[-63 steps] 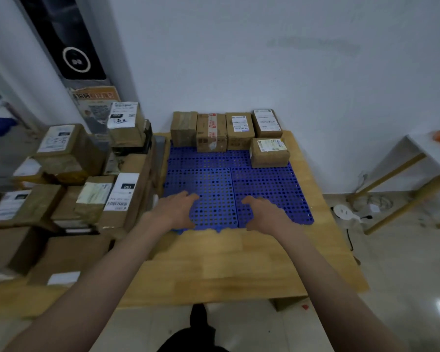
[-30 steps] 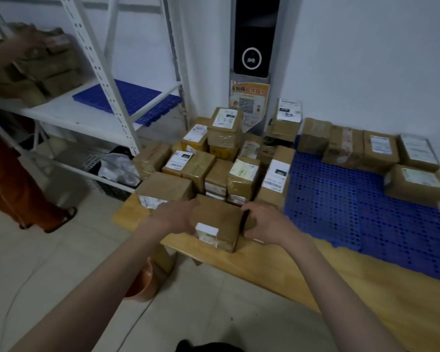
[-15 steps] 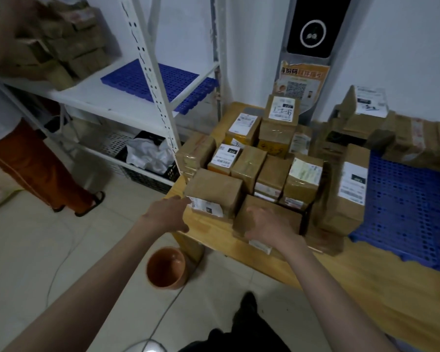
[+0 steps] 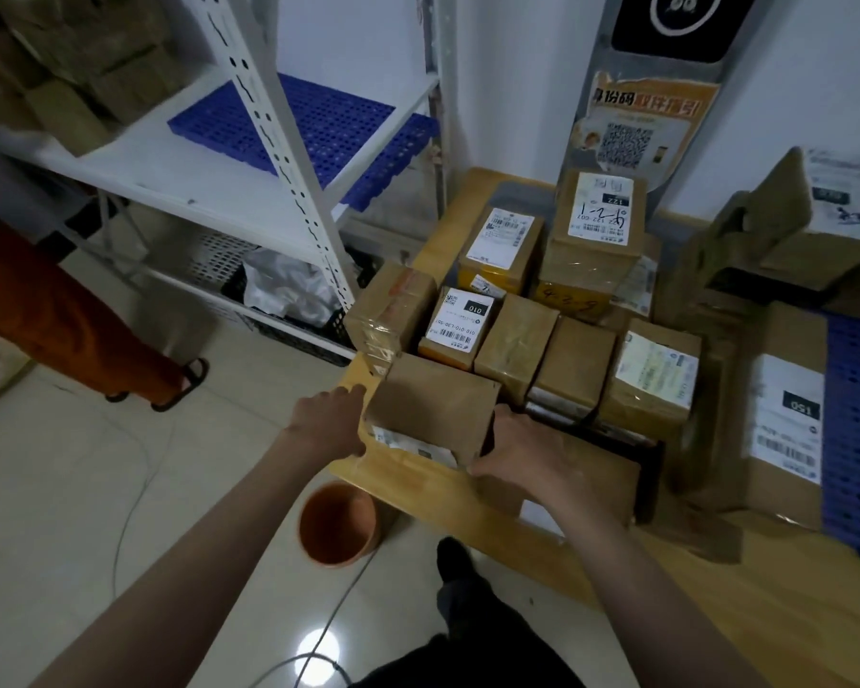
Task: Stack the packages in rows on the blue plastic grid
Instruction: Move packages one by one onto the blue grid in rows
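A brown cardboard package (image 4: pixel 430 407) with a white label on its near face sits at the table's left front corner. My left hand (image 4: pixel 328 419) is against its left side and my right hand (image 4: pixel 520 449) grips its right side. Behind it lie several more taped packages (image 4: pixel 517 335), some with white labels. A flat package (image 4: pixel 597 476) lies under my right wrist. The blue plastic grid (image 4: pixel 855 439) shows at the right edge, partly covered by a tall labelled box (image 4: pixel 785 419).
The wooden table (image 4: pixel 765 613) runs to the lower right. A white metal shelf (image 4: pixel 194 176) with another blue grid stands at left. An orange pot (image 4: pixel 338 521) sits on the tiled floor below the corner. Another person's leg (image 4: pixel 70 315) is at far left.
My view has swung left from the blue grid to the package pile. My right hand left the flat package and both hands now clasp the box at the table's corner.
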